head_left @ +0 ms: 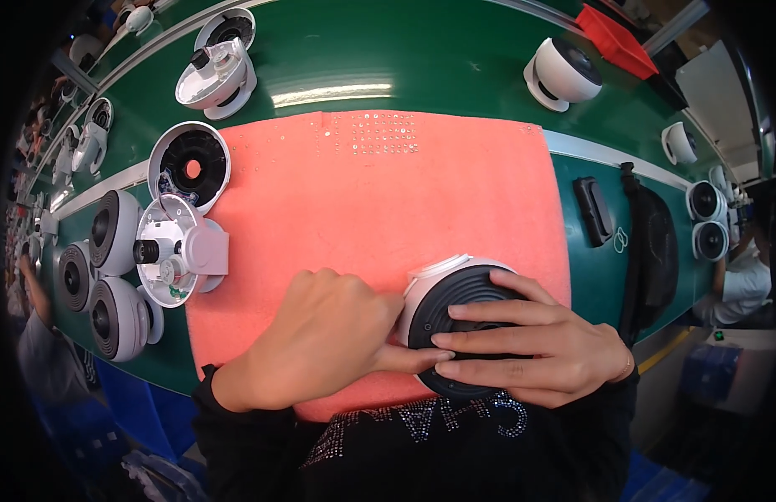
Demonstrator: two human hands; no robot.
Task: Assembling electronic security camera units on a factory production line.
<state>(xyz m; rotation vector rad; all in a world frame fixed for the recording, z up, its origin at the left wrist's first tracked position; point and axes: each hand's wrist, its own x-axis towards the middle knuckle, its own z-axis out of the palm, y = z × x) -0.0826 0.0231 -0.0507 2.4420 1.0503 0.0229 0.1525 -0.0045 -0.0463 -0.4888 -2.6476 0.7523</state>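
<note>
A white round device [442,305] with a dark ridged face lies tilted toward me at the near edge of a pink cloth [354,209]. Across that face rests my right hand [547,343], its fingers slightly apart and its thumb side by the far rim, steadying the device. At the device's left edge my left hand [321,335] is closed, its fingers curled under and its thumb reaching onto the dark face. The rim seems to sit between that thumb and the curled fingers, whose tips are hidden.
On the cloth's left edge stands an opened device [172,251], its inner parts showing. Several closed devices [112,230] are left of it. Small screws [384,134] lie in rows on the cloth's far part. A black pouch [651,251] and a dark handheld object [593,209] are right.
</note>
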